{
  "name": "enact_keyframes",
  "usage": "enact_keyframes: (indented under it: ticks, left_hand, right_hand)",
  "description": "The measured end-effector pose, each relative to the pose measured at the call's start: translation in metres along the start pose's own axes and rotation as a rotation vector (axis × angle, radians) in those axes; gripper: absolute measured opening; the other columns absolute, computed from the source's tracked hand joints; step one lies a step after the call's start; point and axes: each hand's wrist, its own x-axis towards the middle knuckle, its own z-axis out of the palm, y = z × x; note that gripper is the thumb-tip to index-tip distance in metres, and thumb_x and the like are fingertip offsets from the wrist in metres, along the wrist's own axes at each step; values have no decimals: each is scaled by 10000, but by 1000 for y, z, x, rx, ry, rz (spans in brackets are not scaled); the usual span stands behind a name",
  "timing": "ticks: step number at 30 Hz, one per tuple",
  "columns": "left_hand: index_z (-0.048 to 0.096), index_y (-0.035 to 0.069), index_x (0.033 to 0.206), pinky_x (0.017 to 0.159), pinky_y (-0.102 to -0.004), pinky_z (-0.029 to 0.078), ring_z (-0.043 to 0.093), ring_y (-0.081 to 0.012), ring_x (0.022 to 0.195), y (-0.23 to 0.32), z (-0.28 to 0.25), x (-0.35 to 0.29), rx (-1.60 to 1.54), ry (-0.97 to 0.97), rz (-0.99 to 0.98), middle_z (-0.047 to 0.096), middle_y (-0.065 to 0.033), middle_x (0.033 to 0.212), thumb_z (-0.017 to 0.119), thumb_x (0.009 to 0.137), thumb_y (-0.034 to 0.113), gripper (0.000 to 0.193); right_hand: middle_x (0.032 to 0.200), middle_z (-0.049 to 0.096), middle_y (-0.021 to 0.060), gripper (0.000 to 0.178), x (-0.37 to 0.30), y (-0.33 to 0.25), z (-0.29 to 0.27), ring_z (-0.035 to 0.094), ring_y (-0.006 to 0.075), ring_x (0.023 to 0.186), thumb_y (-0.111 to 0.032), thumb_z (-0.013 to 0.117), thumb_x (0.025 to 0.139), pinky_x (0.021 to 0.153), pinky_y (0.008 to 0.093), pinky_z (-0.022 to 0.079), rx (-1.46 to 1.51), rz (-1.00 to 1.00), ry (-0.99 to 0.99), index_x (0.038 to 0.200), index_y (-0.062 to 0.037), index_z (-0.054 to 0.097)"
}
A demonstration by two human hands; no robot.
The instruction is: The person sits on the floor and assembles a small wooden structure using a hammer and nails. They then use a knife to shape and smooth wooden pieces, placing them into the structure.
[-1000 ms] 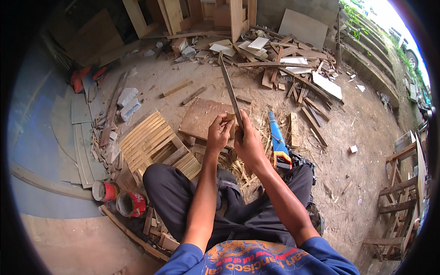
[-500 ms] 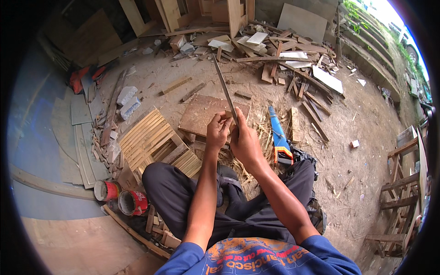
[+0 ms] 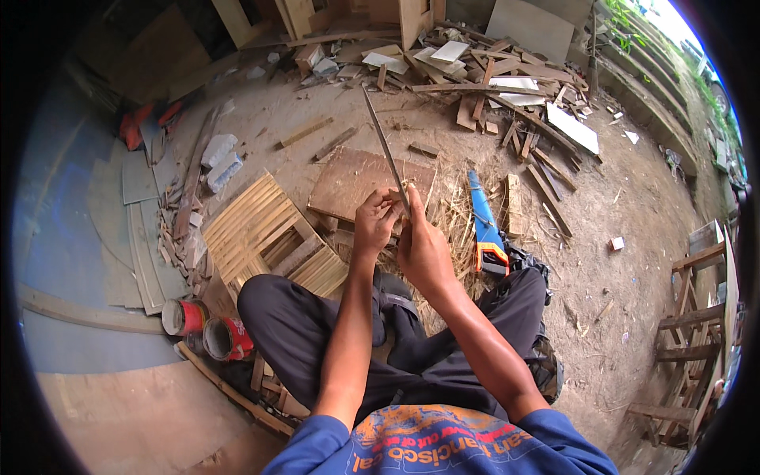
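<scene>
Head view: the blade [image 3: 385,142] leans further left.

The long blade [image 3: 387,150] leans further to the person's left than it did a second ago, and its face has turned so that I see a thinner strip of it. The right hand [image 3: 426,255] has closed in on the left hand [image 3: 376,223]. The pale piece that stood out between them is now hard to make out among the fingers. The person's head has dipped slightly.
</scene>
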Motion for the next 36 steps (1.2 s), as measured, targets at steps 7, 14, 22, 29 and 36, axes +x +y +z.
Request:
enact_keyframes:
  ticks: [7, 14, 22, 29, 36]
  left_hand:
    - [680, 4, 1098, 836, -282, 532, 667, -127, 940, -3, 0, -1, -10, 8, -32, 720, -49, 989, 696, 930, 58, 177]
    - [679, 2, 1092, 849, -276, 525, 666, -125, 957, -2, 2, 0, -29, 2, 24, 715, -51, 995, 694, 935, 62, 168]
    - [672, 2, 1103, 853, -275, 522, 661, -127, 975, 0, 6, -1, -21, 5, -5, 715, -57, 1015, 689, 939, 68, 177]
    - [668, 9, 1106, 851, -278, 519, 652, -125, 966, -2, 8, -1, -15, 7, -21, 706, -47, 1009, 690, 942, 79, 181]
    - [660, 15, 1077, 854, -280, 508, 628, -114, 961, -3, 7, 1, 30, 12, -14, 686, -21, 992, 695, 945, 95, 159]
  right_hand:
    - [786, 622, 315, 603, 2, -1, -3, 608, 501, 709, -20, 480, 964, 627, 571, 444, 11, -3, -6, 1521, -31, 250]
    - [784, 624, 299, 625, 2, -2, -4, 617, 488, 711, 12, 486, 938, 621, 565, 447, 8, 11, -4, 1516, -34, 253]
    - [860, 637, 272, 806, 2, -5, -11, 639, 471, 772, 54, 559, 820, 659, 552, 481, 5, 86, -87, 1537, -15, 197]
    - [728, 594, 308, 608, 2, 0, -8, 620, 498, 700, 13, 498, 944, 609, 532, 459, 66, 21, 9, 1509, -38, 280]
    - [734, 599, 308, 594, 3, -1, -8, 612, 502, 691, 4, 490, 959, 612, 542, 454, 63, 9, 16, 1512, -38, 277]
